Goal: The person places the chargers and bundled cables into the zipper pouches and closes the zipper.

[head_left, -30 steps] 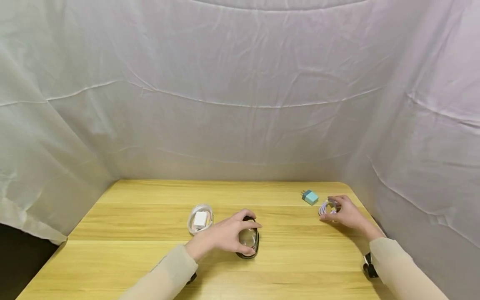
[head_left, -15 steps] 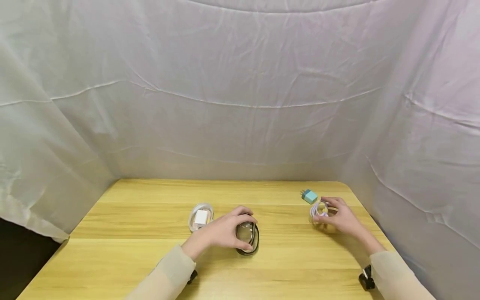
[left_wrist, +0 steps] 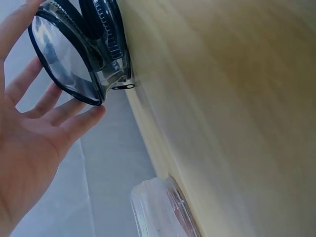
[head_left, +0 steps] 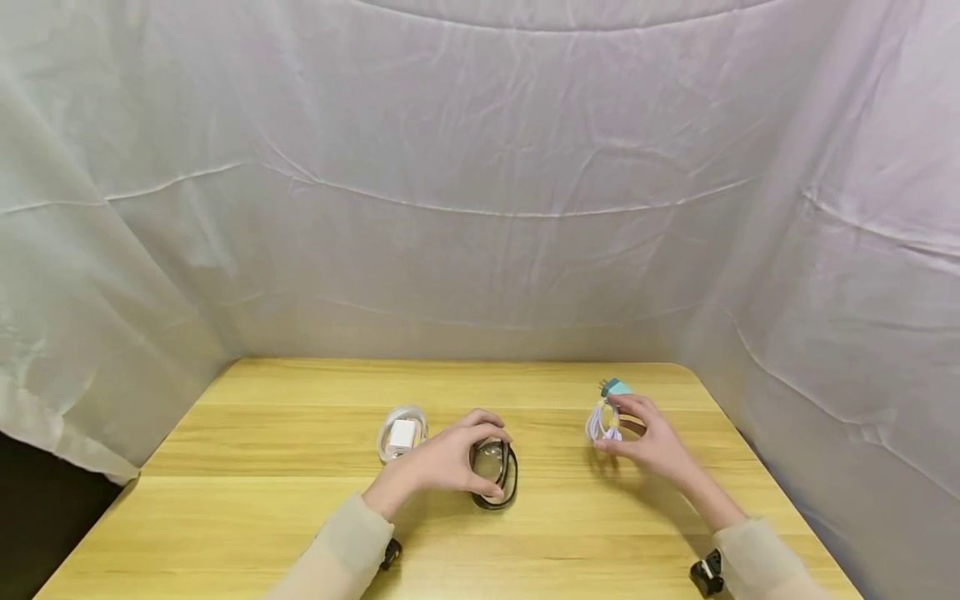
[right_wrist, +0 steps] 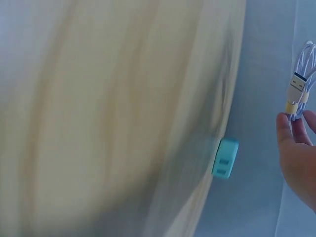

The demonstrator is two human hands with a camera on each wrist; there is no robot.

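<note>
A: What is the left hand (head_left: 442, 461) doing?

B: It is lying over a little see-through pouch (head_left: 492, 472) with a black edge and a black zip; the fingers are curling round it and holding it; the pouch is sitting on the wooden table (head_left: 262, 500), near the middle; in the left wrist view the pouch (left_wrist: 74, 52) is leaning against the fingertips (left_wrist: 94, 112).

A: And the right hand (head_left: 651, 439)?

B: It is pinching a rolled-up white cable (head_left: 600, 421) with its fingers; the cable is hanging up off the table, over the right side; in the right wrist view you are seeing the plug end of the cable (right_wrist: 298, 89) sticking up above the fingers (right_wrist: 284, 126), and that picture is looking blurry.

A: What is sitting close by?

B: A small blue-green charger (head_left: 615, 387) is sitting on the table just behind the cable; the right wrist view is showing the charger (right_wrist: 224, 158) too, at the table's edge; a white charger inside a white cable loop (head_left: 401, 435) is lying just left of the left hand; the two hands are staying well apart.

A: What is all around?

B: A pale wrinkly cloth (head_left: 480, 183) is hanging behind the table and down both sides; both arms are wearing light sleeves (head_left: 337, 550).
</note>
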